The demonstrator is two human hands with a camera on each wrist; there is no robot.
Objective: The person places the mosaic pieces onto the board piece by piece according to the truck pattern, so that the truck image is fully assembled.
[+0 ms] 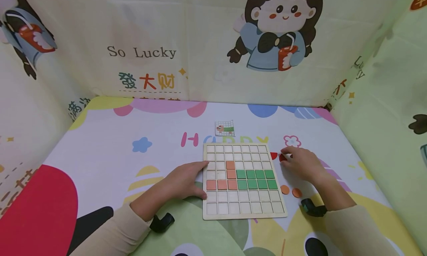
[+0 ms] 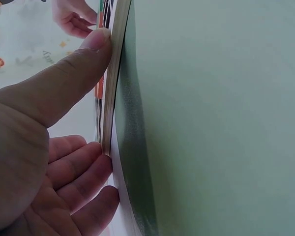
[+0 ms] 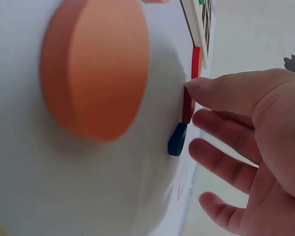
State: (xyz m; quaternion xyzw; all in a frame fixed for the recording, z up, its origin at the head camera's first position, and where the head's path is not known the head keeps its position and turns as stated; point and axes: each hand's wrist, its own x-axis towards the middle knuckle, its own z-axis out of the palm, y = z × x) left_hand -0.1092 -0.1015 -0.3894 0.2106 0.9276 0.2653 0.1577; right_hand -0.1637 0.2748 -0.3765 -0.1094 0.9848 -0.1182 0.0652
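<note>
A wooden grid board (image 1: 245, 214) lies flat, with a block of green square tiles (image 1: 255, 179) and several orange-pink square tiles (image 1: 221, 185) in its cells. My left hand (image 1: 185, 181) rests against the board's left edge, fingers fairly straight. In the left wrist view the thumb touches the board's rim (image 2: 119, 39). Right of the board, my right hand (image 1: 303, 164) pinches a dark red piece (image 3: 188, 105) between thumb and index finger, low at the table. A brighter red piece (image 1: 274, 156) sits between it and the board. Beyond the fingertips shows a dark blue piece (image 3: 177, 140).
Two orange round discs (image 1: 285, 189) lie right of the board, below my right hand. Behind the board is a small card (image 1: 225, 128) printed with a coloured grid picture. Printed cloth walls (image 1: 207, 78) enclose the patterned tabletop at the back and sides.
</note>
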